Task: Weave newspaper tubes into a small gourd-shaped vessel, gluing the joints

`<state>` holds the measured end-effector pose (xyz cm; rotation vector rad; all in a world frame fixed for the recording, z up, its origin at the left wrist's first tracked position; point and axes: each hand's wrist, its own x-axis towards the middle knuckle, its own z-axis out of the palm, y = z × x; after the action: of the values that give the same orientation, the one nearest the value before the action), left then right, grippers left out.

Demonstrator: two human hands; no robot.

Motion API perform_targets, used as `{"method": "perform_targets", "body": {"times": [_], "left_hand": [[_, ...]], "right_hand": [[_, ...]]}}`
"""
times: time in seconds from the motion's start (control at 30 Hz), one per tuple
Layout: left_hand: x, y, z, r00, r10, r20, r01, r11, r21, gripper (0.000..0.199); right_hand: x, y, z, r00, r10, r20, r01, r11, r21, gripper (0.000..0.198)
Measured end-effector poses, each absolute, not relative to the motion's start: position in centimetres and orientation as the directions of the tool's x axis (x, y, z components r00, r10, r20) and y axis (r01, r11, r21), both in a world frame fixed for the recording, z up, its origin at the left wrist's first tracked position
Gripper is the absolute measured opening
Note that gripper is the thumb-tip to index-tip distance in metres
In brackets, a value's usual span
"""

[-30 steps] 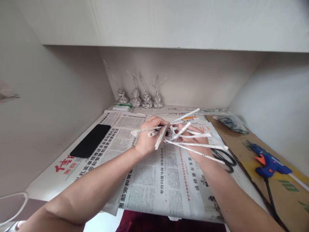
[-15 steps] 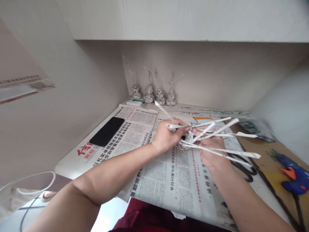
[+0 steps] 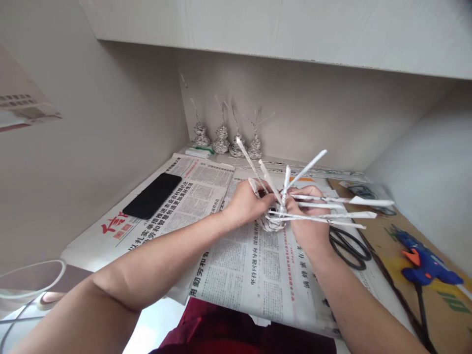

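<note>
Between my two hands is a small round woven-paper piece [image 3: 272, 222], with several rolled white paper strips [image 3: 308, 167] sticking out of it up and to the right. My left hand [image 3: 252, 200] is closed on its left side, thumb and fingers pinching near the rim and the strips. On the other side my right hand [image 3: 307, 216] is closed round the weave and the bases of the strips; some strips cross in front of its fingers. A dark opening shows in the top of the piece. The fingertips are partly hidden by the strips.
Newspaper [image 3: 236, 275] covers the desk. A black phone [image 3: 152, 195] lies to the left. Several finished gourd-shaped weaves [image 3: 221, 140] stand at the back wall. Black-handled scissors [image 3: 350, 248] and a blue glue gun [image 3: 424, 260] are at the right. A shelf [image 3: 258, 24] hangs overhead.
The view has shifted and tilted slightly. Some strips that pointed right now stand more upright between my hands. My right hand has turned at the piece, and more of its woven body shows.
</note>
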<state>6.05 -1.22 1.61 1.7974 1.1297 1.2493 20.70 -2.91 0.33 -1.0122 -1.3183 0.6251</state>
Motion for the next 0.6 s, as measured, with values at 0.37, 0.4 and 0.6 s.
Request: {"method": "perform_targets", "body": {"times": [0.37,0.4,0.6], "left_hand": [[6.1,-1.1,1.1,0.085,0.916,0.393,0.299,-0.4,0.866,0.019],[6.1,-1.0,1.0,0.094,0.911,0.403,0.283,-0.412,0.866,0.021],[6.2,-1.6,1.4,0.131,0.899,0.418,0.278,-0.438,0.855,0.015]], "right_hand": [[21.3,-2.0,0.3,0.11,0.959,0.26,-0.133,0.273,-0.953,0.019],[21.2,-2.0,0.4,0.132,0.96,0.249,-0.166,0.269,-0.949,0.019],[20.6,-2.2,0.6,0.261,0.956,0.131,-0.328,0.215,-0.92,0.025]]}}
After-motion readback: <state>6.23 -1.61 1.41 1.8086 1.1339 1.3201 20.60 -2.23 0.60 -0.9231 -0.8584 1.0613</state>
